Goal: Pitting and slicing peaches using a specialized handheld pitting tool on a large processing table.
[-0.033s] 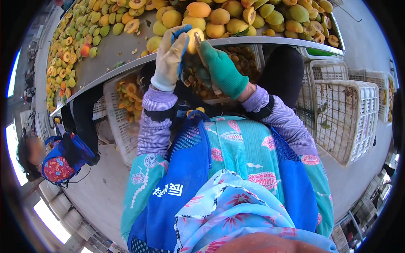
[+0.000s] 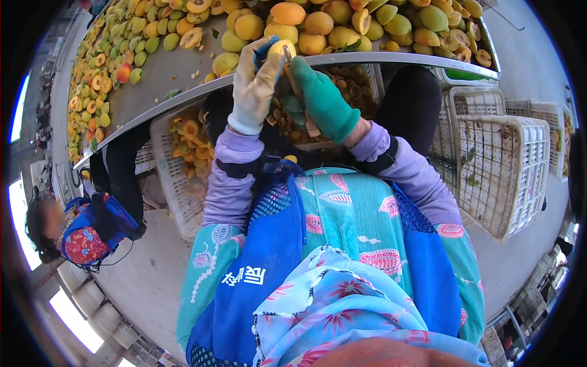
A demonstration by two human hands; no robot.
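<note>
My left hand, in a white glove with blue fingertips, is closed around a yellow apricot above the table's near edge. My right hand, in a green glove, grips what looks like a knife with a light wooden handle. The short metal end of the knife meets the right side of the apricot. How deep it goes cannot be made out. Whole apricots are piled just beyond both hands.
The metal table has a raised rim and bears apricot halves at the left. Below my hands stand crates of cut fruit. White plastic crates stack at the right. A co-worker sits at the left.
My left hand has shifted slightly right and toward me, turning a little, with the apricot still in it. The right hand is almost unmoved.
</note>
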